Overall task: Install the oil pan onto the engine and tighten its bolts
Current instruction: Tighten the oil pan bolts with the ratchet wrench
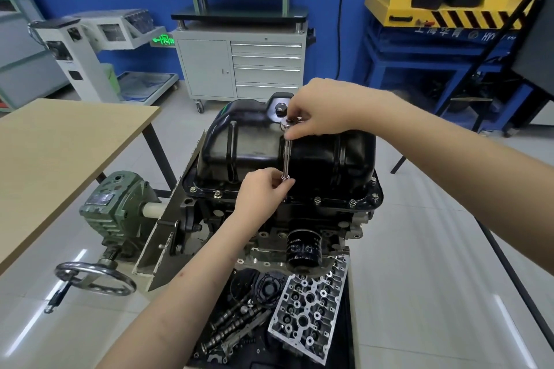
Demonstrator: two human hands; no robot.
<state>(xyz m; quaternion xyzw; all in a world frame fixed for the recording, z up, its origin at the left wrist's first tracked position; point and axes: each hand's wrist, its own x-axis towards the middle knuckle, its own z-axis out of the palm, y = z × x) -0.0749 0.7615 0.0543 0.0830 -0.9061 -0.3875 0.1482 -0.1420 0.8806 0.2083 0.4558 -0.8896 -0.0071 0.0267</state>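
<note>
The black oil pan (323,159) sits on top of the upturned engine (269,225), with several bolts (317,200) along its near flange. A chrome ratchet with a long extension (287,159) stands upright over the near flange. My right hand (317,114) grips the ratchet head at the top. My left hand (263,189) pinches the lower end of the extension just above the flange; the socket and the bolt beneath it are hidden by my fingers.
A black oil filter (303,252) sticks out of the engine's near side. Below lie a cylinder head (311,308) and camshafts (236,323) in a tray. The stand's handwheel (94,278) and green gearbox (117,210) are left, beside a wooden table (60,153). A tool cabinet (239,66) stands behind.
</note>
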